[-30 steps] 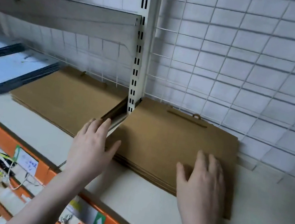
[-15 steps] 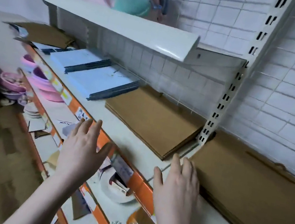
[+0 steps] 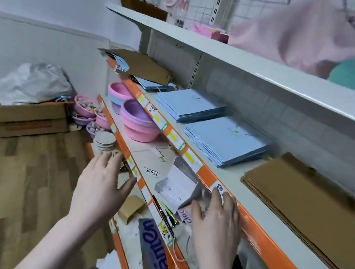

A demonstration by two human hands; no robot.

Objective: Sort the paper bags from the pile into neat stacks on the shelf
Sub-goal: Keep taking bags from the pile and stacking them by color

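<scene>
Flat brown bag stack [image 3: 314, 213] on shelf [image 3: 230, 179]; jumbled pile [image 3: 136, 67] far end

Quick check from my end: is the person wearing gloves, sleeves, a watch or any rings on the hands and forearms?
No. Both the left hand and the right hand are bare, with no gloves, rings or watch showing. The forearms are uncovered as far as the bottom edge of the picture, so no sleeve appears. Nails look short and unpainted.

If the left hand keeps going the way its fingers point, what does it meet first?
Probably the stack of round grey discs just beyond the left hand, whose fingertips point up and away. Depth is unclear, so it might pass above them.
</scene>
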